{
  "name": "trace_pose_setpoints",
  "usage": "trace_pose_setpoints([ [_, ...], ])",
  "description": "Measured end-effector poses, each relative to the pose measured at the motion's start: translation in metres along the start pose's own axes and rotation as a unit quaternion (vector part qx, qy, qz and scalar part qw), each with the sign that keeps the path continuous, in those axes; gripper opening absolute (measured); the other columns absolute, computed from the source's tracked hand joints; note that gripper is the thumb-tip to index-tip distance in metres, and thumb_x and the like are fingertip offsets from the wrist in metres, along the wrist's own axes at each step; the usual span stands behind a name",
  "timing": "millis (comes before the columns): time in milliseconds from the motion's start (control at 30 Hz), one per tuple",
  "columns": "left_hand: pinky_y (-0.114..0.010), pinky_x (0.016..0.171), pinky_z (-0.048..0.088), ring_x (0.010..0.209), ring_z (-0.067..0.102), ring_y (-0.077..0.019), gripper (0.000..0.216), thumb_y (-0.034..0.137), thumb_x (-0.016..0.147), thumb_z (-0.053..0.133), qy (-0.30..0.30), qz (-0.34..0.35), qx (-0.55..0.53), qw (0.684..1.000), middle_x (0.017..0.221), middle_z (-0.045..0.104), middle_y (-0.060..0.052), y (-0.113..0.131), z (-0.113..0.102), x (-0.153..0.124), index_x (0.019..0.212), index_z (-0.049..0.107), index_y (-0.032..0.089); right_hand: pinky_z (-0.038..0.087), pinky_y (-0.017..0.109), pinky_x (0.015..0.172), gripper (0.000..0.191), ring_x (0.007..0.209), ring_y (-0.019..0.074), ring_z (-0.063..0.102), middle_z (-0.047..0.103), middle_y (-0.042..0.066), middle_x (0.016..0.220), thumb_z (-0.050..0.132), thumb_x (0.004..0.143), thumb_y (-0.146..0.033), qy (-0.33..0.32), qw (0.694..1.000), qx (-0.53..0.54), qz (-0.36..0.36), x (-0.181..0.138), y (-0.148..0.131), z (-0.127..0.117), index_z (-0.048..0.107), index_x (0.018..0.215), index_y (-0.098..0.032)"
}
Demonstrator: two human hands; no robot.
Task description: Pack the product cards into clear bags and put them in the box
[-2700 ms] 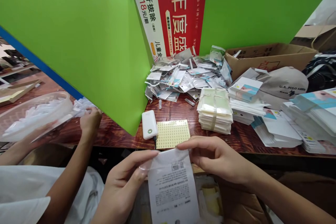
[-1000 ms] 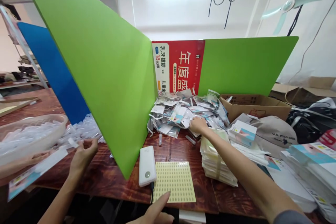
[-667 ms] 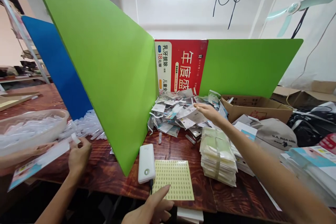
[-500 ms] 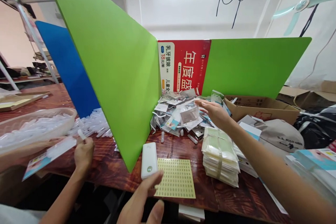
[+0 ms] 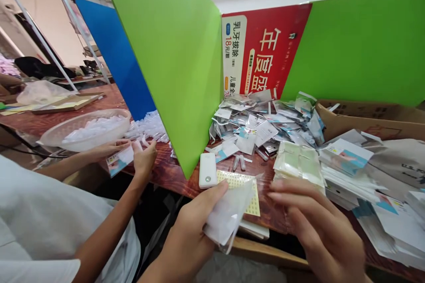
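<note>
My left hand (image 5: pixel 191 225) pinches a clear plastic packet (image 5: pixel 226 216) with something whitish inside, its top corner pointing up and to the right. To the right of it, apart from the packet, my right hand (image 5: pixel 322 225) is slightly blurred, with fingers apart and nothing visible in them. Beneath the packet lies a yellow sheet of small stickers (image 5: pixel 254 205), partly covered. A white power bank (image 5: pixel 207 170) rests beside that sheet. Behind it are small clear tubes (image 5: pixel 239 162) and a heap of filled packets (image 5: pixel 262 128).
A green partition (image 5: pixel 172 53) stands on my left. Beyond it a co-worker's hands (image 5: pixel 144 157) hold a card near a basket of clear pieces (image 5: pixel 93 130). To my right are a bundled pale-green stack (image 5: pixel 295 163), piled cards (image 5: pixel 348 185), a cap (image 5: pixel 398 161) and a cardboard box (image 5: pixel 365 121).
My right hand has come back from the packet heap towards me. My left hand, which was empty, now holds a packet. The view has tilted down and left.
</note>
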State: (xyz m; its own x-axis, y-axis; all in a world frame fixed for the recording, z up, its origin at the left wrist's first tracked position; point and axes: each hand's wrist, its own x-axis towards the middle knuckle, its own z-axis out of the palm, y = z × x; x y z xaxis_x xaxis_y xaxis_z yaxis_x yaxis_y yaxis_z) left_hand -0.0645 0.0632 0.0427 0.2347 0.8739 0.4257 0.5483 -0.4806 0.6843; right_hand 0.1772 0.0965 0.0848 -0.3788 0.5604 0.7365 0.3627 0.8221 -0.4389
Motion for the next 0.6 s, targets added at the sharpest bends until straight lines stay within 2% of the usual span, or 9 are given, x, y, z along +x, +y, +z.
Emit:
trace_pose_setpoints([
  [67,-0.029,0.112,0.042,0.132,0.053,-0.0178,0.06,0.005,0.085,0.054,0.01,0.042,0.059,0.997,0.144,0.056,-0.007,-0.004,0.002,-0.002,0.142,0.045,0.023,0.056,0.029,0.091,0.028,0.107,0.0205,0.066,0.071,0.007,0.107,0.056,0.089,-0.012,0.004,0.995,-0.067,-0.076,-0.012,-0.001,0.001,0.068,0.112,-0.021],
  [133,-0.033,0.112,0.042,0.134,0.051,-0.0191,0.061,0.003,0.085,0.052,-0.003,0.082,0.116,0.99,0.145,0.055,-0.01,-0.007,0.004,-0.003,0.143,0.044,0.02,0.053,0.033,0.097,0.03,0.115,0.023,0.063,0.071,0.008,0.114,0.057,0.09,-0.017,-0.052,0.982,-0.097,-0.154,-0.019,-0.001,0.003,0.066,0.119,-0.019],
  [200,-0.036,0.112,0.043,0.136,0.049,-0.0212,0.061,0.003,0.085,0.049,-0.012,0.106,0.162,0.981,0.145,0.055,-0.012,-0.007,0.006,-0.002,0.144,0.043,0.018,0.046,0.035,0.104,0.03,0.122,0.0225,0.058,0.068,0.006,0.123,0.055,0.094,-0.021,-0.107,0.968,-0.108,-0.198,-0.021,-0.002,0.005,0.064,0.122,-0.018],
  [300,-0.039,0.11,0.046,0.132,0.053,-0.0234,0.059,0.005,0.085,0.049,0.0,0.11,0.201,0.973,0.142,0.058,-0.012,-0.002,0.007,0.0,0.142,0.047,0.019,0.038,0.035,0.111,0.028,0.124,0.0209,0.057,0.067,0.004,0.126,0.055,0.096,-0.023,-0.156,0.961,-0.118,-0.194,-0.018,-0.004,0.006,0.064,0.122,-0.018],
  [367,-0.041,0.109,0.048,0.13,0.056,-0.0251,0.056,0.01,0.086,0.051,0.015,0.105,0.216,0.971,0.14,0.059,-0.011,0.004,0.009,0.002,0.14,0.05,0.022,0.035,0.033,0.113,0.026,0.122,0.0198,0.059,0.068,0.004,0.124,0.054,0.097,-0.025,-0.144,0.964,-0.105,-0.195,-0.017,-0.006,0.006,0.065,0.12,-0.018],
  [433,-0.043,0.109,0.048,0.128,0.057,-0.0266,0.053,0.014,0.087,0.053,0.026,0.107,0.231,0.967,0.138,0.061,-0.011,0.01,0.011,0.004,0.139,0.053,0.023,0.035,0.032,0.112,0.027,0.121,0.0187,0.059,0.068,0.005,0.123,0.049,0.099,-0.024,-0.133,0.968,-0.085,-0.193,-0.018,-0.007,0.006,0.064,0.12,-0.017],
  [567,-0.045,0.108,0.048,0.126,0.059,-0.0274,0.047,0.018,0.089,0.052,0.032,0.122,0.269,0.955,0.136,0.062,-0.012,0.019,0.016,0.005,0.136,0.056,0.021,0.037,0.034,0.11,0.033,0.124,0.0199,0.056,0.063,0.007,0.131,0.05,0.097,-0.02,-0.208,0.961,-0.088,-0.157,-0.021,-0.006,0.004,0.059,0.128,-0.015],
  [600,-0.045,0.108,0.049,0.125,0.059,-0.0274,0.046,0.018,0.089,0.052,0.033,0.127,0.275,0.952,0.135,0.063,-0.013,0.02,0.016,0.005,0.135,0.057,0.021,0.037,0.034,0.11,0.034,0.125,0.0201,0.055,0.063,0.007,0.132,0.05,0.096,-0.02,-0.208,0.963,-0.083,-0.152,-0.022,-0.005,0.004,0.059,0.128,-0.016],
])
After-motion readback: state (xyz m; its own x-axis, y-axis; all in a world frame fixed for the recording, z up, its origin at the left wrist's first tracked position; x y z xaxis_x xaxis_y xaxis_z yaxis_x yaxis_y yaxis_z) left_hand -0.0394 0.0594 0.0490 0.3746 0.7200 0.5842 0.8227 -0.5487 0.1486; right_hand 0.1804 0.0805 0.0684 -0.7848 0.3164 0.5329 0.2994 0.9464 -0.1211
